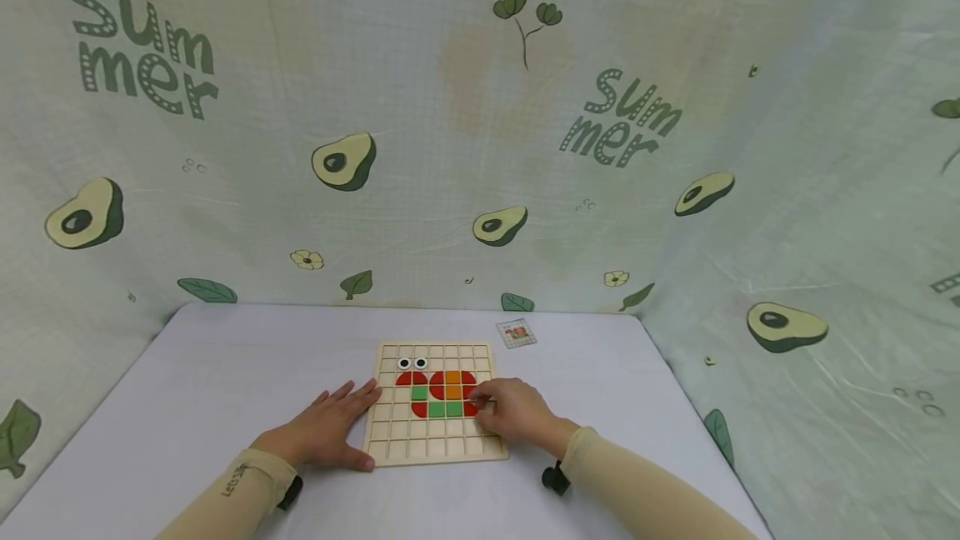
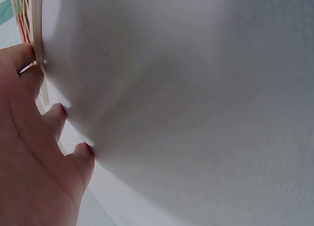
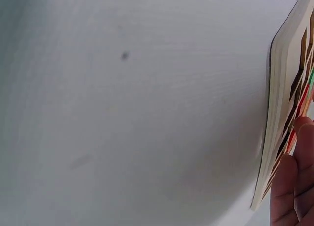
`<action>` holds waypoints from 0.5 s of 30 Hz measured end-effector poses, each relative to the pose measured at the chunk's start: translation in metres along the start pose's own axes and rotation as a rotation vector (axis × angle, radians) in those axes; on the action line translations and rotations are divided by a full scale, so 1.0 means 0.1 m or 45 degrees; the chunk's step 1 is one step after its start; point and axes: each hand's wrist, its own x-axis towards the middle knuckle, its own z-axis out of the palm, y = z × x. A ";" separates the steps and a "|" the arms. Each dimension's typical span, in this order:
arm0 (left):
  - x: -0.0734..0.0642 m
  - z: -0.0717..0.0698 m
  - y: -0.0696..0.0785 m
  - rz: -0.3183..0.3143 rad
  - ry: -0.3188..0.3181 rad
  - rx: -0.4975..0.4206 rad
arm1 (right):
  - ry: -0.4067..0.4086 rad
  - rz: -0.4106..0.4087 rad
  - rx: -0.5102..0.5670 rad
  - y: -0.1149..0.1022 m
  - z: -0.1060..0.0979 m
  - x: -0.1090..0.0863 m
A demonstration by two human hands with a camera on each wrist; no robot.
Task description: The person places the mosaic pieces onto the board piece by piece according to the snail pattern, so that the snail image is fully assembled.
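Observation:
A square wooden grid board (image 1: pixel 397 440) lies on the table, with red, orange and green pieces set in its cells. Two round eye pieces (image 1: pixel 413 363) sit near its upper left. My left hand (image 1: pixel 318 432) rests at the board's left side with fingers spread, its fingertips against the edge in the left wrist view. Bent over the board's right part is my right hand (image 1: pixel 521 413), thumb and forefinger close together at the red pieces (image 1: pixel 470 409). Whether they pinch a piece or only touch one is hidden. The right wrist view shows its fingers (image 3: pixel 284 182) beside the board.
A small picture card (image 1: pixel 517 332) with a coloured pattern on a grid lies behind the board, to the right. The white tabletop (image 1: pixel 247 373) stretches to both sides. A printed cloth (image 1: pixel 420 257) hangs behind the table and along its sides.

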 end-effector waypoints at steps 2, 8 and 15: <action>0.00 0.00 0.01 -0.005 -0.005 -0.006 | -0.005 0.007 0.021 0.00 -0.01 -0.01; -0.02 -0.03 0.03 -0.002 -0.004 -0.018 | -0.024 0.033 0.089 -0.03 -0.04 -0.04; -0.02 -0.01 0.00 -0.003 -0.002 -0.015 | -0.064 0.064 0.144 -0.03 -0.08 -0.08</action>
